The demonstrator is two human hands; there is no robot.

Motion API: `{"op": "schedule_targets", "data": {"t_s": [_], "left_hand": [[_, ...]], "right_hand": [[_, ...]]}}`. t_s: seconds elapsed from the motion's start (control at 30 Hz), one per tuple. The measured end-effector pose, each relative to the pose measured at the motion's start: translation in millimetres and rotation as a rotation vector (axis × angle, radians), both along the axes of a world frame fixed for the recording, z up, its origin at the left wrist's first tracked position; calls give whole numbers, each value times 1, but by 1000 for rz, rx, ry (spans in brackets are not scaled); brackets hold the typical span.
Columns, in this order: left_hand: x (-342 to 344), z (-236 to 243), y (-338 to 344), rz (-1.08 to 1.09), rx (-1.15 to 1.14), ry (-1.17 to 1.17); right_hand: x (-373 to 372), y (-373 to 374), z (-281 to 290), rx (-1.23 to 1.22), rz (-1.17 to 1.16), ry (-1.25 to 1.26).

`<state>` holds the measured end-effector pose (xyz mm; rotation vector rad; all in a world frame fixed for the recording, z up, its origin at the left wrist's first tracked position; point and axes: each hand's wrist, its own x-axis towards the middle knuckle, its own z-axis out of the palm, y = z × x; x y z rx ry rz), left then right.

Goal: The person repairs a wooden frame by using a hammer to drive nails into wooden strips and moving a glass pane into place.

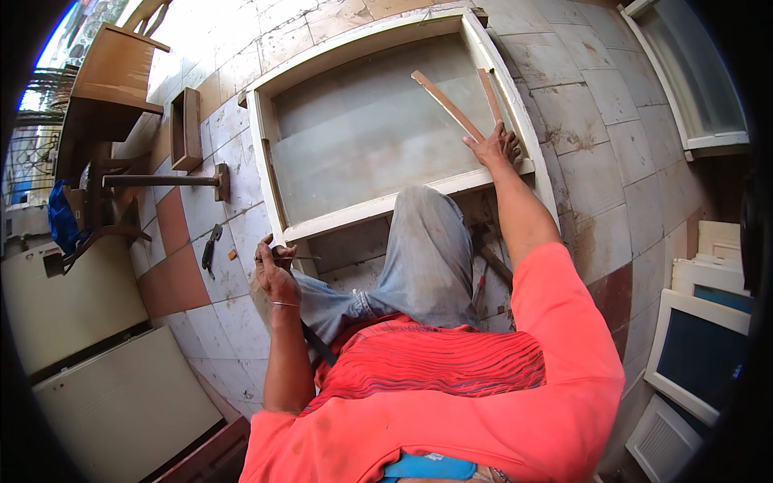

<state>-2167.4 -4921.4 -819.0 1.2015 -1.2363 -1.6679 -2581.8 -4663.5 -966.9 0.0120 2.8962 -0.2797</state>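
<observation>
Coral shirt (435, 423) sits closest; beyond, the right hand (495, 148) pinches a brown, pale-edged strip (447, 105) over cloudy glass (362, 129) in a scuffed white frame (346, 216) on floor tiles (592, 121); the left hand (275, 266) curls around a thin tool (300, 258).

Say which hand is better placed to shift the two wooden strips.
Right, I'd judge: the right hand is at the near ends of the wooden strips, while the left hand is by the glazed frame's near left corner, holding a thin tool.
</observation>
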Motion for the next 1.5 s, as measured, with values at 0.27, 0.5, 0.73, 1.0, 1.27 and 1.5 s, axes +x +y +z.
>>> {"op": "schedule_targets", "data": {"t_s": [0.27,0.5,0.73,1.0,1.27,1.5], "left_hand": [[-5,8,28,61,33,-41],[-25,6,34,49,66,-3],[-55,29,26,-12,27,33],[-85,113,-64,-62,-280,188],[-71,81,-121,100,-265,0],[-60,56,-134,-55,-340,-166]], "right_hand": [[-8,-22,-33,-237,238,144],[-34,34,-1,-540,252,515],[-77,128,40,-185,198,781],[-62,-24,30,-410,616,327],[-19,-225,2,-296,865,-5],[-23,-294,-23,-9,831,-331]]}}
